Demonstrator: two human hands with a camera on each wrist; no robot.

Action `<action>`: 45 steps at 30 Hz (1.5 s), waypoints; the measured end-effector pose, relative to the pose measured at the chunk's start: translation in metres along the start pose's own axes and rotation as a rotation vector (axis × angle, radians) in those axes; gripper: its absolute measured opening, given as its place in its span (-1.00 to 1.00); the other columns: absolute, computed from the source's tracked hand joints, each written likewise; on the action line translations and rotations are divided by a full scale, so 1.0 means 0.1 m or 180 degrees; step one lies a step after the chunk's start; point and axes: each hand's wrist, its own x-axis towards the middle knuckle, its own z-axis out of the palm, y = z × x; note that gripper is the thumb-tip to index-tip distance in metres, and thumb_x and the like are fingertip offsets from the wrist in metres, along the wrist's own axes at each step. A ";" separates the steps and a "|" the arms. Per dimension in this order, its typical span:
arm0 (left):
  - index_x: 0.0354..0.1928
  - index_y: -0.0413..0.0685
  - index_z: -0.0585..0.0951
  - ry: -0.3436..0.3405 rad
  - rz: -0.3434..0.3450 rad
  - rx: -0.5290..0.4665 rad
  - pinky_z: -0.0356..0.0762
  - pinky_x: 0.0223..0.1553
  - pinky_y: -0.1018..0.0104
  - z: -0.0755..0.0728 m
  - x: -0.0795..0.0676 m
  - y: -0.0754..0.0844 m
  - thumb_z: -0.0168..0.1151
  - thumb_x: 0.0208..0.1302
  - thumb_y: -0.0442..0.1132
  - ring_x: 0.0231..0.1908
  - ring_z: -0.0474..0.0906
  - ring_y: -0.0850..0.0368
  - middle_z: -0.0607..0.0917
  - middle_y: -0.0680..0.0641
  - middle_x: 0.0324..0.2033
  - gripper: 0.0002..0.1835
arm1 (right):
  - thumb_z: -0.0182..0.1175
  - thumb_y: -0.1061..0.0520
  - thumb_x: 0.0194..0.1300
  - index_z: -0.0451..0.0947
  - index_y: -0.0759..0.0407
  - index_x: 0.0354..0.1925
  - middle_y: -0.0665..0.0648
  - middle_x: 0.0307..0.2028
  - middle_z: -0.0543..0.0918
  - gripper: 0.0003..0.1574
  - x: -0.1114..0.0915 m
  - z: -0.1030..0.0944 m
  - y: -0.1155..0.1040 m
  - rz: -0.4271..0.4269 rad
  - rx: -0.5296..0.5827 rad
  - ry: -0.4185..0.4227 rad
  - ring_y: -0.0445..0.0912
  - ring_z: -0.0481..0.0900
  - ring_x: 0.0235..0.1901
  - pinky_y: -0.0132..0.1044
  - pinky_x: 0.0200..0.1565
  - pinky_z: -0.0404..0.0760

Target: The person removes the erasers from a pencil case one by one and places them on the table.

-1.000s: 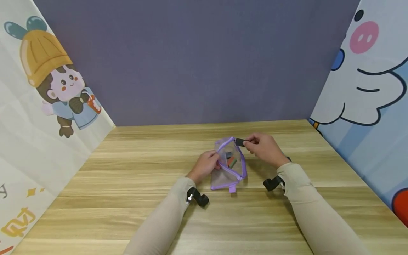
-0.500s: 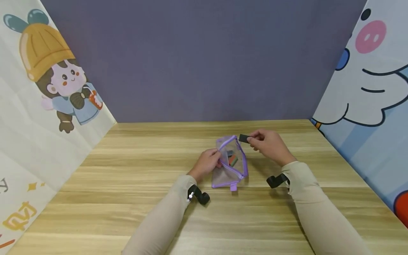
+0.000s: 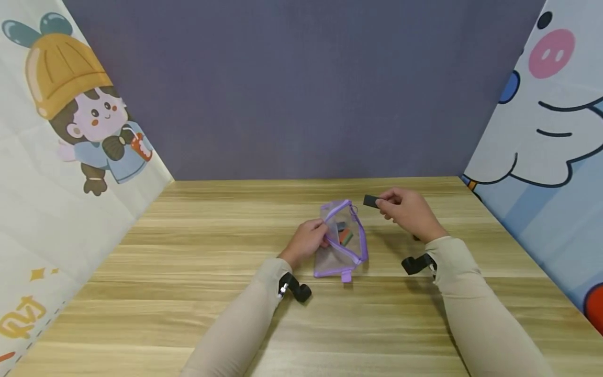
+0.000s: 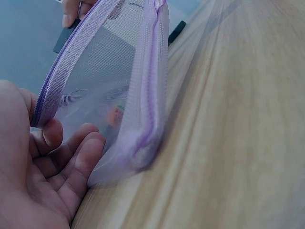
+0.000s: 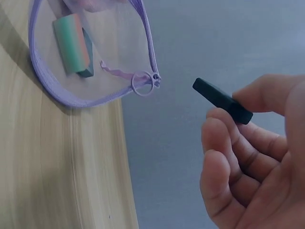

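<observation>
Sleeves (image 3: 240,319) come first on my feed, beige, each with a black mount (image 3: 296,288) at the wrist. Just beyond, I've got the left hand (image 3: 305,243), thumb and forefinger pinching the zip edge of the pouch (image 3: 330,262), remaining fingers loosely bent against the mesh. Pouch lies on the table, mouth gaping. It looks light and limp to me, likely to sag between holds, so I'd grip the stiffer zip band rather than the net. Through the mesh, a striped block (image 3: 346,237) rests against a grey block (image 3: 341,226); I can't tell how firm either one is.

Now the right hand (image 3: 410,212): thumb and fingertips close on one end of a black block (image 3: 371,201), other fingers curled slackly below, nothing else in there. Its free end points towards the pouch, just beside the zip ring (image 5: 142,84) but touching nothing. I'd judge it light and fairly rigid, sturdy enough, maybe a touch slick; the broad faces near one end are the place to hold.

Table (image 3: 198,246) is pale wood grain, flat. At the back, a plain grey-purple wall (image 3: 301,94), with cartoon panels (image 3: 28,209) flanking both sides.
</observation>
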 end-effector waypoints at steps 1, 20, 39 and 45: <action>-0.43 -0.17 0.59 0.0008 -0.0005 -0.0003 0.60 -0.39 0.31 0.01 0.02 0.01 0.02 0.39 -0.21 -0.51 0.58 0.15 0.66 -0.06 -0.49 -0.73 | 0.15 -0.17 0.45 0.58 0.20 -0.01 0.16 -0.28 0.68 -0.53 0.02 -0.03 0.02 -0.0004 -0.0009 -0.0002 0.10 0.65 -0.28 -0.06 -0.28 0.64; -0.41 -0.15 0.59 0.0124 -0.0127 -0.0020 0.59 -0.40 0.29 0.12 0.28 0.12 0.01 0.42 -0.19 -0.49 0.57 0.12 0.66 -0.09 -0.49 -0.72 | 0.11 -0.13 0.49 0.57 0.25 0.04 0.18 -0.25 0.69 -0.51 0.27 -0.36 0.37 0.0028 -0.0081 -0.0115 0.18 0.66 -0.23 -0.08 -0.29 0.67; -0.40 -0.14 0.60 0.0160 -0.0097 0.0032 0.57 -0.43 0.33 0.11 0.30 0.11 0.01 0.40 -0.19 -0.53 0.55 0.15 0.65 -0.05 -0.53 -0.72 | 0.09 -0.09 0.50 0.59 0.24 0.02 0.25 -0.26 0.71 -0.56 0.27 -0.42 0.50 0.0083 -0.0118 -0.0089 0.17 0.67 -0.27 -0.08 -0.31 0.67; -0.41 -0.15 0.61 0.0149 -0.0087 0.0055 0.53 -0.46 0.36 0.12 0.29 0.12 0.01 0.39 -0.20 -0.54 0.54 0.17 0.65 -0.04 -0.55 -0.73 | 0.07 -0.06 0.52 0.58 0.24 0.00 0.32 -0.25 0.69 -0.60 0.26 -0.44 0.54 0.0138 -0.0125 -0.0201 0.21 0.66 -0.25 -0.08 -0.32 0.66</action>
